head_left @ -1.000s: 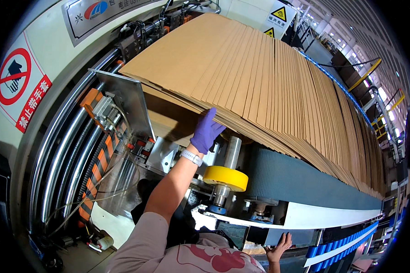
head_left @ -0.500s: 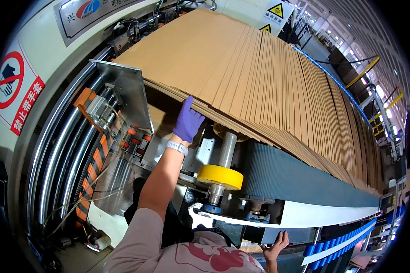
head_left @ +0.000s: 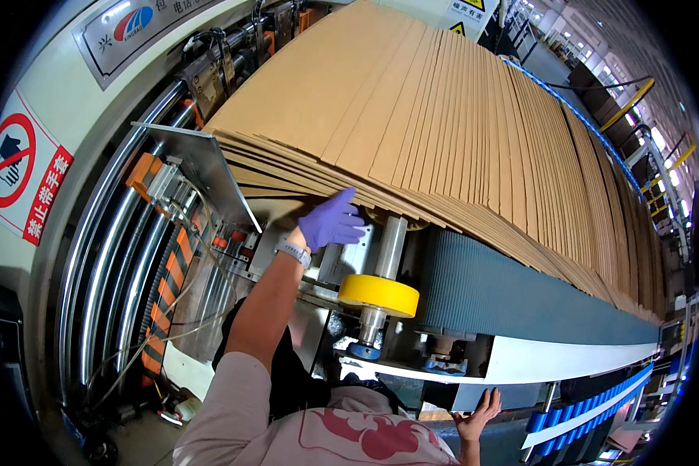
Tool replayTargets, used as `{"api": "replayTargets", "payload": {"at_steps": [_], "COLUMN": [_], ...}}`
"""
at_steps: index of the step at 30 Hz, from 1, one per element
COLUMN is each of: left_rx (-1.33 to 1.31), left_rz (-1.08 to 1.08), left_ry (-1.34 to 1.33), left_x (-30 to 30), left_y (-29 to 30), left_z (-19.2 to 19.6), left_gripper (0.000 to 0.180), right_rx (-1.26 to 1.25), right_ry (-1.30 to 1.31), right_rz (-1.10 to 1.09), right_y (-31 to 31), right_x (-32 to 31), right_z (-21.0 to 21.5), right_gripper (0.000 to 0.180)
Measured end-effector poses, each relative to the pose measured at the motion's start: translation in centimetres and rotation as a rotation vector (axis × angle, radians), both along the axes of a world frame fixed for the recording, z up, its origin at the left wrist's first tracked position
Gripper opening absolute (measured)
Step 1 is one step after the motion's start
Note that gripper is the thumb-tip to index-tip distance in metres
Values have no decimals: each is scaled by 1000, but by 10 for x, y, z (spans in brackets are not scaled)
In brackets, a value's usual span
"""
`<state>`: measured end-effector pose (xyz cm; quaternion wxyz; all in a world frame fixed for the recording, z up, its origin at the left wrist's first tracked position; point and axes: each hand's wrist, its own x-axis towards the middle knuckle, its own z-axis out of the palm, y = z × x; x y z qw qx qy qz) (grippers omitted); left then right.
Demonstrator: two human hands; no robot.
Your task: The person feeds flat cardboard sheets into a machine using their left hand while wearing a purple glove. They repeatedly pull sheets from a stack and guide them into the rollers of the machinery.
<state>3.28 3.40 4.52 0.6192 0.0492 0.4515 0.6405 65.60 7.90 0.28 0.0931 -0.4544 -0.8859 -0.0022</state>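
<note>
A long row of overlapping brown cardboard sheets (head_left: 474,132) leans across the conveyor. My left hand (head_left: 330,224), in a purple glove, is just under the near edge of the leftmost sheets. Its fingers are stretched out; the fingertips reach the lower sheet edges, though whether they press on them I cannot tell. Left of the sheets stands an upright metal plate (head_left: 210,167). Below my left hand is a yellow wheel (head_left: 379,295) on a steel shaft. My bare right hand (head_left: 478,421) rests with spread fingers by a grey panel (head_left: 493,398) under the conveyor's side.
Chrome rollers (head_left: 120,272) and an orange-black striped bar (head_left: 161,311) run along the machine at left, with loose cables nearby. The ribbed dark belt (head_left: 474,279) carries the sheets. Blue rollers (head_left: 590,412) line the lower right. A prohibition sign (head_left: 12,167) hangs on the left panel.
My left hand has moved off the top sheet's edge, slightly down and right. At the metal plate, the sheets' left ends now show as a fanned stack. The right hand stays by the panel.
</note>
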Motion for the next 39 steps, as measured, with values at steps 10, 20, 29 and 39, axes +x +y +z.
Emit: {"api": "replayTargets", "payload": {"at_steps": [10, 20, 29, 39], "left_rx": [-172, -159, -325, -452], "left_rz": [-480, -271, -415, -361], "left_ry": [1439, 1710, 1642, 1273], "left_x": [39, 60, 50, 24], "left_y": [-30, -69, -95, -65], "left_z": [-40, -28, -17, -39], "left_gripper": [64, 52, 52, 63], "right_rx": [-30, 3, 7, -1], "right_ry": [9, -4, -93, -66], "right_rz": [16, 32, 50, 52], "right_y": [2, 2, 5, 4], "right_x": [-7, -10, -1, 1], "right_z": [5, 5, 3, 2], "right_gripper": [112, 115, 103, 109]}}
